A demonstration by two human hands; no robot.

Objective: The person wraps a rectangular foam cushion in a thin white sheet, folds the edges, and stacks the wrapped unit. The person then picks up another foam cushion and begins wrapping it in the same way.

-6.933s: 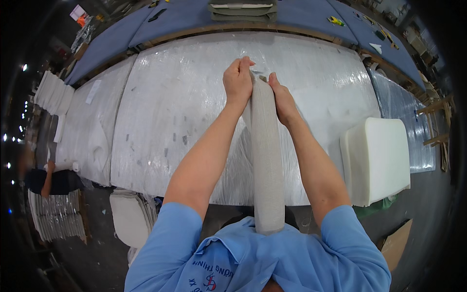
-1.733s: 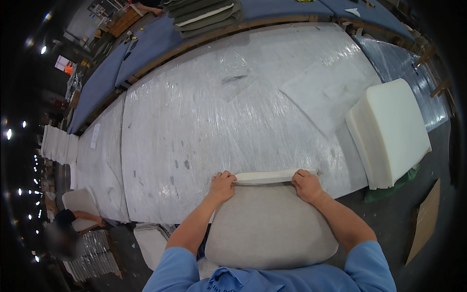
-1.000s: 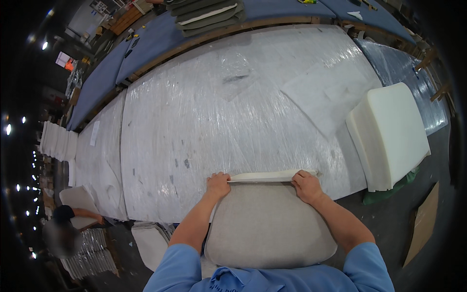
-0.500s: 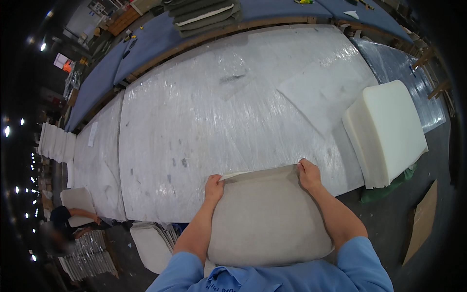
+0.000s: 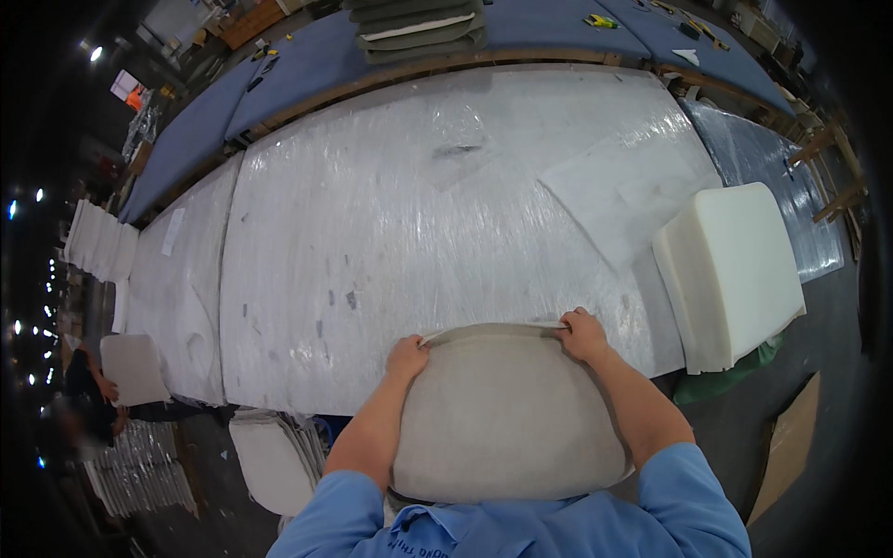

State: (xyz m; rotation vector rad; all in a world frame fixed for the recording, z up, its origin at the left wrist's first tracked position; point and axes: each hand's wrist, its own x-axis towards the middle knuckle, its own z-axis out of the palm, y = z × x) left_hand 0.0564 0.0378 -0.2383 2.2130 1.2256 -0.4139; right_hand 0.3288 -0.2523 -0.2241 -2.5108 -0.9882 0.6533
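A beige-grey fabric cushion (image 5: 507, 409) lies against my body, its far edge over the near edge of a plastic-wrapped table (image 5: 316, 232). My left hand (image 5: 407, 357) pinches the far left corner of its cover. At the far right corner, my right hand (image 5: 583, 336) grips the same cover edge. Between the two hands the fabric edge stands up in a shallow arc. What fills the cushion is hidden from view.
A stack of white foam pads (image 5: 735, 270) stands on the table's right end. Stacked grey cushions (image 5: 419, 28) sit on a blue table beyond. At lower left are piled covers (image 5: 270, 456); farther left, another person (image 5: 88, 391) handles a pale cushion. Cardboard (image 5: 786, 451) lies at right.
The cover's far edge has risen and bowed outward between my hands. My right hand has shifted slightly left. At far left, the other person's arm has drawn back toward their pale cushion.
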